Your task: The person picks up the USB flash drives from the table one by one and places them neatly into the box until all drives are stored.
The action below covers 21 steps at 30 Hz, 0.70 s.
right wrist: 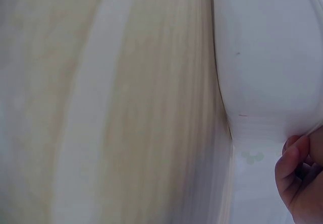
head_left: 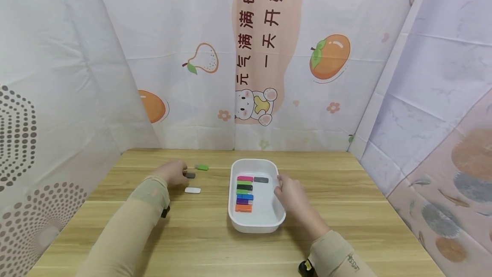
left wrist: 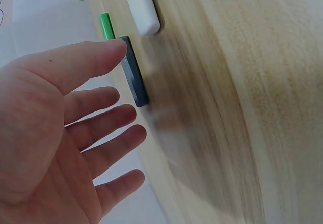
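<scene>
My left hand (head_left: 171,172) reaches over the table's left side, its fingers spread and slightly bent with nothing between them. Close by its thumb lies a dark grey USB stick (left wrist: 133,75); whether they touch I cannot tell. A white USB stick (head_left: 192,190) lies nearer to me, and a green USB stick (head_left: 202,167) farther back. My right hand (head_left: 291,193) grips the right rim of a white plastic tray (head_left: 258,228), thumb at the edge and fingers curled outside. Inside, a column of coloured USB sticks (head_left: 244,197) runs down the left, with one dark grey stick (head_left: 261,180) beside it.
A wooden table (head_left: 200,243) spreads under everything. Behind it hangs a printed fabric curtain (head_left: 173,76), with further fabric at both sides. A dark band with a device (head_left: 306,268) sits at the right wrist.
</scene>
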Each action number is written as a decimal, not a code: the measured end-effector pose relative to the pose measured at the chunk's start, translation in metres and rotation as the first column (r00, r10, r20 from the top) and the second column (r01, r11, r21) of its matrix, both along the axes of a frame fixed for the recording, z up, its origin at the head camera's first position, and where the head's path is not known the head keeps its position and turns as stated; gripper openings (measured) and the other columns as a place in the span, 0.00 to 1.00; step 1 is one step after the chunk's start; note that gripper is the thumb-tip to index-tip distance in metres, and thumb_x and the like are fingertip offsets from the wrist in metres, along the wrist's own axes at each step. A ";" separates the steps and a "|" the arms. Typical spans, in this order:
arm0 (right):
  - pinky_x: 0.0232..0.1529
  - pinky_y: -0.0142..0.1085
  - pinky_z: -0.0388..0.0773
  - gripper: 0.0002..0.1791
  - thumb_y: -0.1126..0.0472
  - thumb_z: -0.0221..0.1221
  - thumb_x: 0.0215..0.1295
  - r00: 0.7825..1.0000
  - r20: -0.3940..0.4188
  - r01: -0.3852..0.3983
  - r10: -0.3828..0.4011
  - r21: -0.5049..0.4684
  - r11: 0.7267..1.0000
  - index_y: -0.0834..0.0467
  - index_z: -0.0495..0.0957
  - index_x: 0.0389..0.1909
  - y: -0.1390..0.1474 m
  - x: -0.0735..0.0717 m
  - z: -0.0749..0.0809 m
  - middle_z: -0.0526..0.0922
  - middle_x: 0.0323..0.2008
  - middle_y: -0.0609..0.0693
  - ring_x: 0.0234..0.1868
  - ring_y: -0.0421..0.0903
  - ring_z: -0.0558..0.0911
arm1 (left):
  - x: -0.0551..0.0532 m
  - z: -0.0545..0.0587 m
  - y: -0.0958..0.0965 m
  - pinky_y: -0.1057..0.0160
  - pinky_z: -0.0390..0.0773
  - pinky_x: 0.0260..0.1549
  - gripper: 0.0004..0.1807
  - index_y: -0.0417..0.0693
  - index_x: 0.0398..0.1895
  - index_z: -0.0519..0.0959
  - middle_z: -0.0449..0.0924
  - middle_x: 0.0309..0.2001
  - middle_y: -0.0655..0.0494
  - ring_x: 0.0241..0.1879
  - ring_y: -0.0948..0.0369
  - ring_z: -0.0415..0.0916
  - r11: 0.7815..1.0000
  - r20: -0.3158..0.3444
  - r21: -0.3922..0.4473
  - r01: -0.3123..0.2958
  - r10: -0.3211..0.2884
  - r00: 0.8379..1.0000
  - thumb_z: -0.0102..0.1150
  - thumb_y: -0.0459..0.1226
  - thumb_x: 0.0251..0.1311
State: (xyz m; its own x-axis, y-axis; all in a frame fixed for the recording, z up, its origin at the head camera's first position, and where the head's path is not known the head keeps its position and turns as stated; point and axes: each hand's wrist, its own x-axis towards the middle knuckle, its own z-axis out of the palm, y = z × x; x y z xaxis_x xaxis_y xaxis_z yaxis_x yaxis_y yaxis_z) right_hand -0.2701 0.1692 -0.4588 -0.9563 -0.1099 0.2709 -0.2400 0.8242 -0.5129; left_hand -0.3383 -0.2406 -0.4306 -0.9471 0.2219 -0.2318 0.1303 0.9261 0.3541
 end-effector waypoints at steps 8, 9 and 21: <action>0.18 0.32 0.72 0.21 0.69 0.60 0.61 1.000 0.009 0.003 -0.003 0.001 1.000 0.70 0.77 0.56 -0.001 -0.001 -0.001 0.75 0.19 0.46 0.18 0.41 0.73 | -0.001 0.001 0.000 0.45 0.76 0.48 0.28 0.31 0.59 0.78 0.81 0.52 0.40 0.43 0.51 0.76 0.999 0.005 -0.045 0.003 -0.002 1.000 0.68 0.39 0.58; 0.18 0.32 0.72 0.21 0.69 0.60 0.61 1.000 0.009 0.003 -0.003 0.001 1.000 0.70 0.77 0.56 -0.001 -0.001 -0.001 0.75 0.19 0.46 0.18 0.41 0.73 | -0.001 0.001 0.000 0.47 0.77 0.46 0.26 0.32 0.57 0.79 0.81 0.50 0.42 0.42 0.52 0.76 0.999 0.005 -0.050 0.004 -0.004 1.000 0.68 0.39 0.58; 0.20 0.33 0.73 0.23 0.67 0.60 0.62 1.000 0.028 0.007 -0.007 0.012 1.000 0.71 0.76 0.58 -0.001 0.001 0.002 0.75 0.20 0.47 0.19 0.42 0.73 | -0.007 -0.009 -0.004 0.54 0.73 0.35 0.08 0.43 0.33 0.82 0.78 0.30 0.54 0.31 0.55 0.72 0.996 -0.034 -0.085 0.037 -0.040 0.999 0.68 0.38 0.57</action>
State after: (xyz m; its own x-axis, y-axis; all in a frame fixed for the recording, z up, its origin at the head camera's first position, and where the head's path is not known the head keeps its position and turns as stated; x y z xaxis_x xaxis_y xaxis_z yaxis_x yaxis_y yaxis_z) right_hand -0.2690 0.1684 -0.4565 -0.9643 -0.1059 0.2425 -0.2195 0.8320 -0.5095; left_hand -0.3456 -0.2448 -0.4396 -0.9463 0.2392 -0.2176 0.1775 0.9467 0.2689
